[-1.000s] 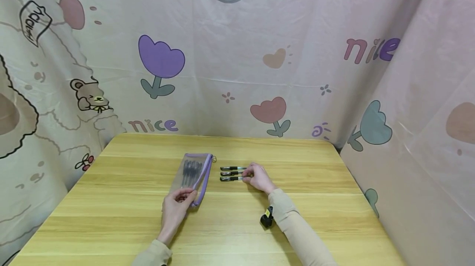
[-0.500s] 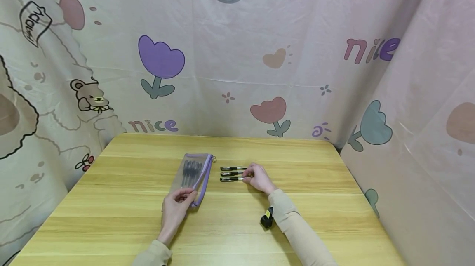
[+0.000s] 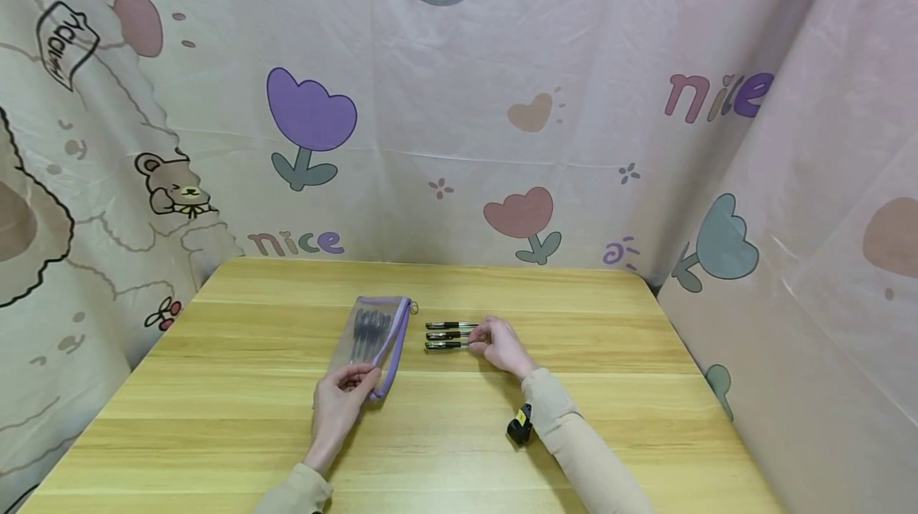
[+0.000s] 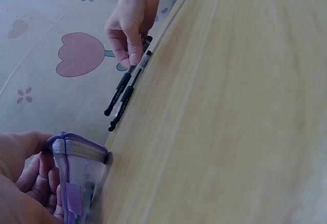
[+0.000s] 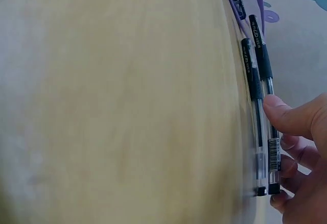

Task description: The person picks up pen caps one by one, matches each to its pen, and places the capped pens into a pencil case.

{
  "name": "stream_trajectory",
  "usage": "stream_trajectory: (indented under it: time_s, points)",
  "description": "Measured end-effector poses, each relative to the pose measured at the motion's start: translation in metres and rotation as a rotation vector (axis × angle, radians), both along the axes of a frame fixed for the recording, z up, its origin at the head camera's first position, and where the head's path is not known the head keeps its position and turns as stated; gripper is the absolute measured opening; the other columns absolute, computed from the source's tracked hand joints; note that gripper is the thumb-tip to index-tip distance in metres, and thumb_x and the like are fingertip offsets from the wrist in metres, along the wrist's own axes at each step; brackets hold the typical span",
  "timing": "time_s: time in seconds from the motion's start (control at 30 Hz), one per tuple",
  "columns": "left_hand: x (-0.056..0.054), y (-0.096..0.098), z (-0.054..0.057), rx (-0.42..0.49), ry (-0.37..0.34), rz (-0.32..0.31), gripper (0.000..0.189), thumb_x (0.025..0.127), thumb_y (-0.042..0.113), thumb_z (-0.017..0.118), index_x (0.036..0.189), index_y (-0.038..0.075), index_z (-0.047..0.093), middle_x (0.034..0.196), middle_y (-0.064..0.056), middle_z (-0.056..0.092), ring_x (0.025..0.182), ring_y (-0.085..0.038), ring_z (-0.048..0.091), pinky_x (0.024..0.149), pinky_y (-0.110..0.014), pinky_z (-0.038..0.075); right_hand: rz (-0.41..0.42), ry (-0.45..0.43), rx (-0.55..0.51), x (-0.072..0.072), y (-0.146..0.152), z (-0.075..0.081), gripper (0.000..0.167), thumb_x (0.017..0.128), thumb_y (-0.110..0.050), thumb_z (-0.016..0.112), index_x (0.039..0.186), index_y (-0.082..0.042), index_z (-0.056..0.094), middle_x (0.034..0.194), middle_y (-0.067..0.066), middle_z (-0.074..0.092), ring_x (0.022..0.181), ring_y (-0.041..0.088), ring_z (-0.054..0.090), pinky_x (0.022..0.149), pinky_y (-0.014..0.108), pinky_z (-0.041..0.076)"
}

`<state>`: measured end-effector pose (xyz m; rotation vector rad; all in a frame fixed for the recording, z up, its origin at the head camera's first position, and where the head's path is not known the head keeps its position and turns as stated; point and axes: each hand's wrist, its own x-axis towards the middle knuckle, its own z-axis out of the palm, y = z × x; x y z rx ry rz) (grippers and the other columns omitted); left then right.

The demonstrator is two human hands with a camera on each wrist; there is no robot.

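Observation:
A see-through pencil pouch (image 3: 344, 343) with purple zip edging lies on the table, several dark pens (image 3: 371, 332) showing inside it. My left hand (image 3: 339, 406) pinches the zipped edge at its near end between thumb and fingers. Right of the pouch, three black-gripped gel pens lie side by side, caps to the left; the front pen (image 3: 445, 345) is nearest me. My right hand (image 3: 500, 345) covers their right ends. In the right wrist view its thumb and fingers pinch a gel pen (image 5: 263, 58) with a barcode label, beside another gel pen (image 5: 253, 76).
The wooden table (image 3: 215, 386) is backed by a printed curtain (image 3: 445, 100), which also hangs along both sides. A small black device (image 3: 519, 424) with a yellow label sits at the right cuff. A metal ring (image 3: 413, 308) hangs at the pouch's far corner.
The right forearm and cuff have shifted slightly to the right and toward me, while the fingers stay at the pens. My left hand and the pouch have not moved.

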<state>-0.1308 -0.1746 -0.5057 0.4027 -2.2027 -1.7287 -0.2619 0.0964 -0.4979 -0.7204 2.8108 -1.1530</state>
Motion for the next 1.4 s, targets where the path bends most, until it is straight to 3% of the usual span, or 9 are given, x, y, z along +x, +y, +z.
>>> stream_trajectory:
  time_s: [0.33,0.6,0.83,1.0,1.2,1.4]
  points:
    - [0.001,0.0,0.0,-0.001,0.008,0.0,0.026,0.085,0.013,0.081,0.104,-0.003,0.074,0.091,-0.012,0.075,0.068,0.001,0.058,0.062,-0.014,0.048,0.047,-0.061,0.011,0.006,-0.003,0.007,0.009,0.091,-0.008,0.07,0.1,-0.006,0.073,0.101,0.009,0.07,0.092,0.019,0.063,0.087,0.039,0.053]
    - [0.002,0.0,0.001,-0.01,0.028,0.005,0.025,0.085,0.014,0.081,0.102,-0.003,0.074,0.088,-0.01,0.075,0.068,0.001,0.059,0.062,-0.015,0.049,0.104,-0.108,0.009,0.008,-0.008,0.01,0.012,0.096,-0.008,0.063,0.106,-0.004,0.07,0.102,0.011,0.071,0.09,0.016,0.063,0.081,0.028,0.053]
    - [0.002,0.0,0.001,-0.004,0.028,0.003,0.025,0.085,0.013,0.081,0.103,-0.003,0.074,0.089,-0.011,0.076,0.067,0.001,0.058,0.061,-0.015,0.049,0.186,-0.164,-0.068,0.012,-0.017,0.016,0.018,0.1,-0.006,0.056,0.111,0.007,0.063,0.104,0.023,0.066,0.08,0.025,0.063,0.065,0.021,0.05]
    - [0.001,0.0,0.0,0.007,0.02,0.003,0.025,0.085,0.013,0.081,0.104,-0.003,0.075,0.091,-0.012,0.076,0.068,0.001,0.058,0.062,-0.014,0.049,0.197,-0.181,-0.105,0.015,-0.025,0.019,0.022,0.101,-0.006,0.054,0.115,0.01,0.061,0.107,0.025,0.066,0.081,0.017,0.062,0.069,0.02,0.051]
    - [0.001,0.0,0.0,0.009,0.02,0.004,0.024,0.085,0.013,0.081,0.104,-0.002,0.075,0.092,-0.013,0.076,0.068,0.001,0.059,0.063,-0.014,0.049,0.185,-0.338,-0.227,0.017,-0.035,0.018,0.022,0.102,-0.004,0.051,0.116,0.013,0.054,0.098,0.021,0.063,0.067,0.013,0.056,0.063,0.026,0.056]
    - [0.001,-0.001,0.0,-0.006,0.028,0.003,0.025,0.085,0.013,0.081,0.103,-0.004,0.074,0.091,-0.013,0.076,0.068,0.002,0.058,0.063,-0.014,0.049,0.18,-0.447,-0.326,0.018,-0.046,0.016,0.023,0.101,-0.004,0.052,0.117,0.013,0.052,0.101,0.023,0.064,0.07,0.014,0.063,0.069,0.034,0.062]
